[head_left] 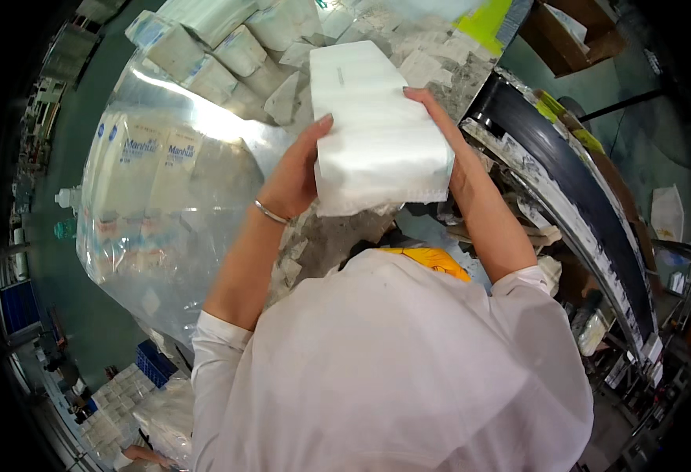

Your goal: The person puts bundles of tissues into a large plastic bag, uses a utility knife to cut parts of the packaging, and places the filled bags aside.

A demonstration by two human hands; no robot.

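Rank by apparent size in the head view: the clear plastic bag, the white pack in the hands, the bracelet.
1. Clear plastic bag, largest.
2. White pack, held between left hand and right hand; nearer the camera, so it may look oversized.
3. Bracelet, smallest.

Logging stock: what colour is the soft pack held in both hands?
White plastic-wrapped soft pack, plain, clearest in the head view.

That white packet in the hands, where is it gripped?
Both hands hold the white packet by its sides: left hand on the left edge, right hand on the right.

Bright glare, perhaps overhead; warped edges.
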